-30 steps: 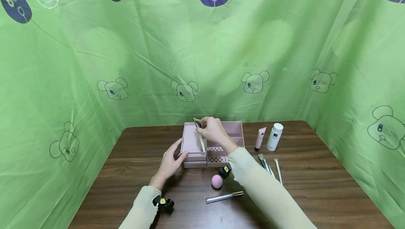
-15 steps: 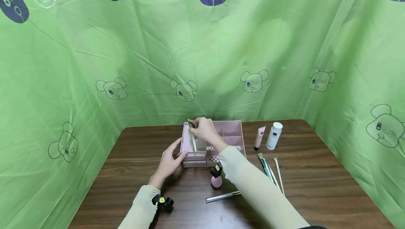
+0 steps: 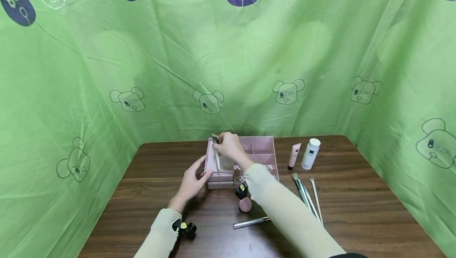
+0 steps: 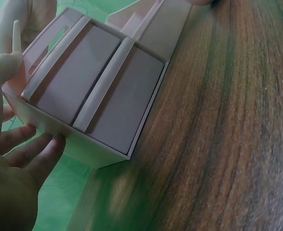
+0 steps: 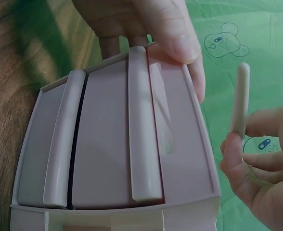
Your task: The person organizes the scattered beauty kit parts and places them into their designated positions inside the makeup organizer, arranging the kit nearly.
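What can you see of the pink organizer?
The organizer, seemingly smooth plastic, sits upright toward the table's far side. Its left half has two stacked drawers, apparently shut, with long ridge handles, below a slotted front panel; its right half has open compartments. The left hand grips its left front corner. The right hand holds a brush over it; brush contact is unclear.

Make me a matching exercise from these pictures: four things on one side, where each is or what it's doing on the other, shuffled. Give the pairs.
Things:
1. left hand
2. right hand
3. white bottle
4. pink ball

Places or states:
A. on the table, in front of the organizer
B. pinching a pale-handled brush
C. standing just right of the pink tube
D. holding the side of the pink organizer

Pairs: 1-D, 2-B, 3-C, 4-A
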Motion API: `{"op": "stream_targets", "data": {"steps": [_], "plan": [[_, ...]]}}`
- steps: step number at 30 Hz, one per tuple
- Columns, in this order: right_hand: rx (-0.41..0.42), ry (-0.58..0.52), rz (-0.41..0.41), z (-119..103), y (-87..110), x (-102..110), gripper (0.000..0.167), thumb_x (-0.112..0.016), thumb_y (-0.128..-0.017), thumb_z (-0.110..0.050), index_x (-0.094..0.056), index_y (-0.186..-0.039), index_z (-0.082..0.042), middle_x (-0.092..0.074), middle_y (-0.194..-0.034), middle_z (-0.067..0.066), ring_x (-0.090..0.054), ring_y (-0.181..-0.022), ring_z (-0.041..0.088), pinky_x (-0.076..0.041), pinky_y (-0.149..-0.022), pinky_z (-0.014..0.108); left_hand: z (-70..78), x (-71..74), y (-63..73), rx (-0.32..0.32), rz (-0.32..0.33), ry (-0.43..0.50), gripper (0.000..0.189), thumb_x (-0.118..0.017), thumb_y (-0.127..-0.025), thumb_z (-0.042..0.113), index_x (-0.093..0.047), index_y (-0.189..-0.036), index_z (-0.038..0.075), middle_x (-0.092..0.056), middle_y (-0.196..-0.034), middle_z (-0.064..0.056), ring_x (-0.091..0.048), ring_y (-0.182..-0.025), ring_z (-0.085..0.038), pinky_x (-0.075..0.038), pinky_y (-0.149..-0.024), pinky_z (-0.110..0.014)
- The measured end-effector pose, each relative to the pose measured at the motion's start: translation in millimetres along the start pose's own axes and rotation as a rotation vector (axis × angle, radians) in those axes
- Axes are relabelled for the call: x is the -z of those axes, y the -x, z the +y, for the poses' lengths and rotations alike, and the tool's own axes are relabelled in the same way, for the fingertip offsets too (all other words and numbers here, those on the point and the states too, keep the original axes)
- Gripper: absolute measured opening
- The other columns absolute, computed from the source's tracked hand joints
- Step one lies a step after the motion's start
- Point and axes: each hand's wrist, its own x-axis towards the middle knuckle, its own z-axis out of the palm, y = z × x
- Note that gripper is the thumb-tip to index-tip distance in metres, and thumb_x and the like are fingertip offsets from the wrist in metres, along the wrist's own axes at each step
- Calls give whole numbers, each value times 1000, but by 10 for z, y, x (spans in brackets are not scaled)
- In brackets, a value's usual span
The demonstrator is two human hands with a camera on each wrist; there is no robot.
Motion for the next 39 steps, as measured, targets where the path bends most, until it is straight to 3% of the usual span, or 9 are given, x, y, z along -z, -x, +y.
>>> {"op": "stream_targets", "data": {"steps": [4,11,14,21,26,30,34,39], "plan": [[-14,5,6,1,-25,-29,40,-75,-86,-23,-66,-119,-3,-74,-89,10,-65,-59,7,-56,-57,18,74,25,-3,9,-12,-3,57,-69,-90,5,-45,-140,-7,-51,-137,-30,-55,-121,-43,-55,-93,-46],[-43,14,-11,-5,-33,-78,40,-74,-86,-24,-66,-119,-3,-74,-82,6,-64,-56,6,-56,-59,19,-244,-57,8,21,25,-6,60,-71,-88,7,-47,-143,2,-54,-138,-23,-56,-120,-40,-54,-93,-48],[-60,7,-14,-2,-28,-89,40,-74,-86,-25,-67,-119,-3,-74,-83,6,-65,-57,6,-56,-60,20,-299,-64,18,27,30,-13,60,-73,-88,12,-48,-143,8,-54,-140,-17,-56,-122,-35,-55,-93,-44],[-88,-59,-18,6,-43,-125,40,-74,-87,-23,-66,-120,-1,-74,-85,7,-66,-56,7,-55,-55,19,-299,-40,17,26,23,-27,60,-73,-89,20,-49,-143,12,-53,-142,-12,-55,-125,-30,-55,-94,-41],[-46,-43,23,-8,-63,-141,35,-72,-88,-28,-69,-114,-5,-74,-90,5,-65,-62,7,-56,-62,22,-297,-33,9,22,31,-57,60,-73,-88,19,-50,-143,13,-53,-142,-11,-54,-126,-29,-54,-96,-42],[-21,-56,14,-3,-50,-144,33,-70,-89,-30,-69,-113,-7,-74,-96,5,-65,-64,7,-56,-69,24,-231,-49,13,11,36,-50,59,-73,-88,13,-49,-142,6,-53,-141,-17,-53,-125,-35,-54,-93,-49],[-11,-78,10,12,-34,-132,33,-71,-89,-28,-68,-114,-6,-74,-97,6,-67,-62,8,-58,-73,26,-54,-42,13,-16,42,-19,58,-72,-87,4,-48,-139,-6,-52,-137,-29,-53,-122,-45,-53,-90,-56],[25,-55,25,26,-28,-98,33,-72,-88,-30,-69,-112,-7,-73,-96,3,-66,-74,11,-57,-75,25,-162,-38,3,-30,25,-43,57,-70,-89,8,-47,-140,-4,-52,-138,-27,-55,-121,-41,-59,-88,-41]]}}
